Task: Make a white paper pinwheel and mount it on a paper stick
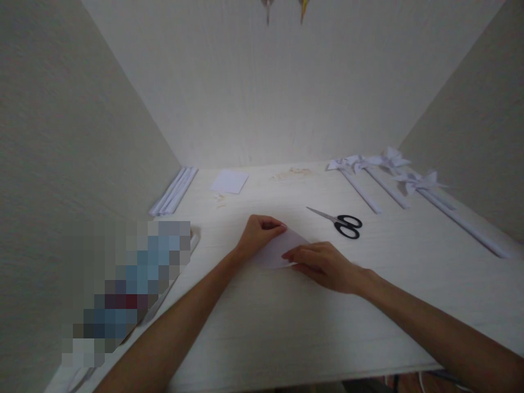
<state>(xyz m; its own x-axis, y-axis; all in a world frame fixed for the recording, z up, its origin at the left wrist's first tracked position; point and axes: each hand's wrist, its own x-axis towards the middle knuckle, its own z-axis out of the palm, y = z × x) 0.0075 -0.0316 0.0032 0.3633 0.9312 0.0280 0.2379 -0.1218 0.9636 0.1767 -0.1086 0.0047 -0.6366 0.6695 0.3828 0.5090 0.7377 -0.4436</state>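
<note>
Between my hands, low over the middle of the table, is a piece of white paper (275,252). My left hand (257,233) pinches its far left edge between thumb and fingers. On the near right side, my right hand (321,263) grips the same paper, thumb below and fingers on top. Part of the sheet is hidden behind the fingers. Just beyond my right hand lies a pair of scissors (336,220) with black handles, its blades pointing to the back left.
Several rolled paper sticks (174,191) lie at the back left, beside a square paper sheet (230,181). Paper pinwheels (421,183) on paper sticks rest at the back right. Small scraps (301,171) dot the table (229,338). Walls enclose three sides; a blurred-out object (135,284) is at left.
</note>
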